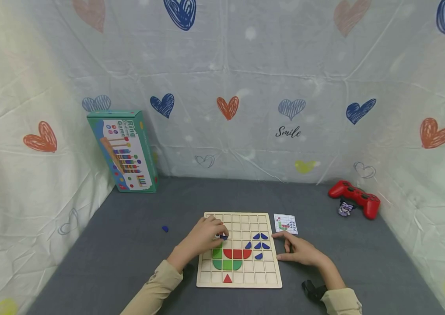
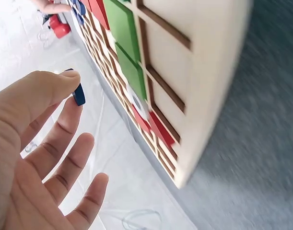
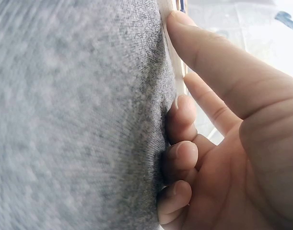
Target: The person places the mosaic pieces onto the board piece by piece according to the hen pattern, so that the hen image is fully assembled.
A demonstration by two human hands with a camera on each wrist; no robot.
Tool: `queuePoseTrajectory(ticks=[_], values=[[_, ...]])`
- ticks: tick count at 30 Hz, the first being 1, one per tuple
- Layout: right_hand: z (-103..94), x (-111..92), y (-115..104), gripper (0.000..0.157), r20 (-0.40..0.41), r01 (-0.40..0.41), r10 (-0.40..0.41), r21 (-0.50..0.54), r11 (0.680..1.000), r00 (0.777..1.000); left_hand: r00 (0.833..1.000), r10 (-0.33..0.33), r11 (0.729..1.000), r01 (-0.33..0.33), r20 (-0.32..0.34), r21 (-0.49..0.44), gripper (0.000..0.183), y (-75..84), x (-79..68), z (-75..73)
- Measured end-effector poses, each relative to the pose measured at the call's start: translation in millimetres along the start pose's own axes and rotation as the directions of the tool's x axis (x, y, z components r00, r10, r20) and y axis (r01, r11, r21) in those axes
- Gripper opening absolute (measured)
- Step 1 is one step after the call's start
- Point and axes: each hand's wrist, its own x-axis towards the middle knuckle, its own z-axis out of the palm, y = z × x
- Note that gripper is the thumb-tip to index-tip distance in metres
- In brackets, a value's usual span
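Observation:
My left hand pinches a small dark blue piece between thumb and index finger, above the upper left part of a wooden grid board. In the left wrist view the other fingers are spread. Green pieces, red pieces and a red triangle sit in the grid's cells. Several blue pieces lie toward its right side. At the board's right edge, my right hand touches the rim with extended thumb and index finger, the other fingers bent against the grey cloth.
A printed pattern card lies beyond the board's right corner. One loose blue piece rests left of the board. Farther back are a red game controller, a small figure and a green game box leaning against the curtain.

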Motion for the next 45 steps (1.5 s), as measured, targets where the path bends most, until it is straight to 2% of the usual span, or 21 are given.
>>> queuePoseTrajectory(ticks=[4,10,22,26,38,45], values=[[-0.1,-0.4,-0.2,0.056,-0.003,0.014,-0.014,0.005,1.000,1.000,0.999,0.012,1.000,-0.012,0.037,0.005,0.013,7.5,5.9,2.0],[-0.7,-0.2,1.5,0.056,-0.008,0.025,-0.025,0.003,1.000,1.000,0.998,0.046,0.999,-0.047,0.045,0.018,0.013,19.2,16.4,2.3],[0.4,1.2,1.7,0.057,-0.002,0.017,-0.018,-0.021,1.000,1.000,0.988,0.104,0.994,-0.109,0.118,0.033,0.012,38.6,35.2,11.8],[-0.4,0.9,1.0,0.056,-0.003,0.038,-0.038,-0.014,0.999,0.999,0.983,0.115,0.993,-0.119,0.141,0.016,0.012,44.5,41.1,14.4],[-2.2,-1.0,0.0,0.057,0.009,0.027,-0.027,0.003,1.000,1.000,0.967,0.150,0.989,-0.144,0.207,-0.044,0.012,64.6,61.1,22.9],[-1.6,-1.7,0.0,0.055,-0.002,0.062,-0.062,0.004,0.998,0.998,0.962,0.194,0.980,-0.198,0.192,0.002,0.012,76.5,68.6,29.9]])
